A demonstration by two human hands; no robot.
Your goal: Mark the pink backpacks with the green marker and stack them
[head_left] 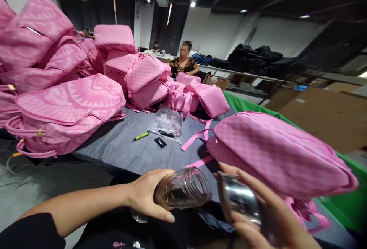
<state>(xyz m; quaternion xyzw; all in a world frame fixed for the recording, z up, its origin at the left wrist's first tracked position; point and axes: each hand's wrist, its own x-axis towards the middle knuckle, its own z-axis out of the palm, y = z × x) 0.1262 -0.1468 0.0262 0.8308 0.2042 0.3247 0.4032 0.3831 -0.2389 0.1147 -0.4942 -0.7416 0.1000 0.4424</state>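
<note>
My left hand (149, 193) is wrapped round a clear glass jar (186, 188) tipped on its side, its threaded mouth pointing right. Something dark shows low inside it. In my right hand (255, 203) is a shiny metal lid (241, 199), gripped by its edge and held apart from the jar's mouth. Both are over my lap, at the near edge of the grey-covered table (114, 142). Close behind the lid lies a pink checkered backpack (275, 153).
Pink backpacks (71, 103) are heaped on the left and along the back. Mid-table lie a green marker (140, 136), a black card (160, 142) and a clear plastic bag (168, 122). A person (185, 63) sits beyond the table. Cardboard (323, 115) stands at the right.
</note>
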